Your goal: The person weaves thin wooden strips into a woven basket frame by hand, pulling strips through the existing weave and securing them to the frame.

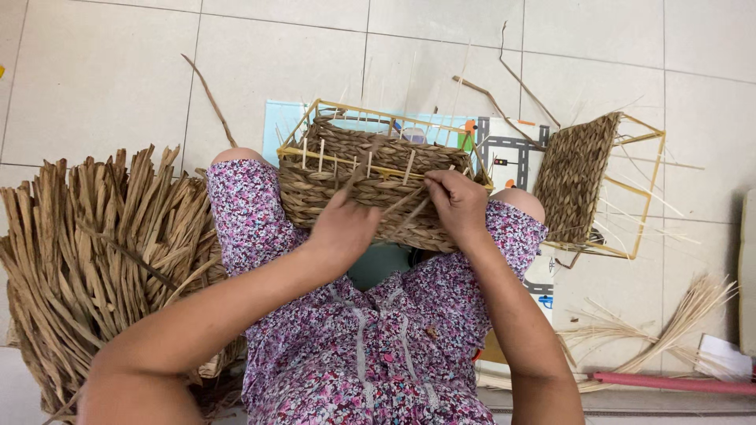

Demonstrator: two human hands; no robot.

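- Seen from the head camera, a half-woven basket (370, 177) on a yellow wire frame rests on the person's lap, between the knees, its open top facing away.
- Left hand (342, 228) lies against the basket's near wall, fingers curled and pinching a flat dried strand (356, 175) that rises over the weave.
- Right hand (457, 203) presses on the same wall just beside it, fingers clenched on another strand (409, 206) that runs down-left toward the left hand.
- Left of the lap, a big bundle of dried leaves (94, 260) lies on the tiled floor (102, 71).
- Right of the lap, a second wire frame with one woven panel (587, 185) sits on the floor, with loose thin straws (669, 323) nearby.
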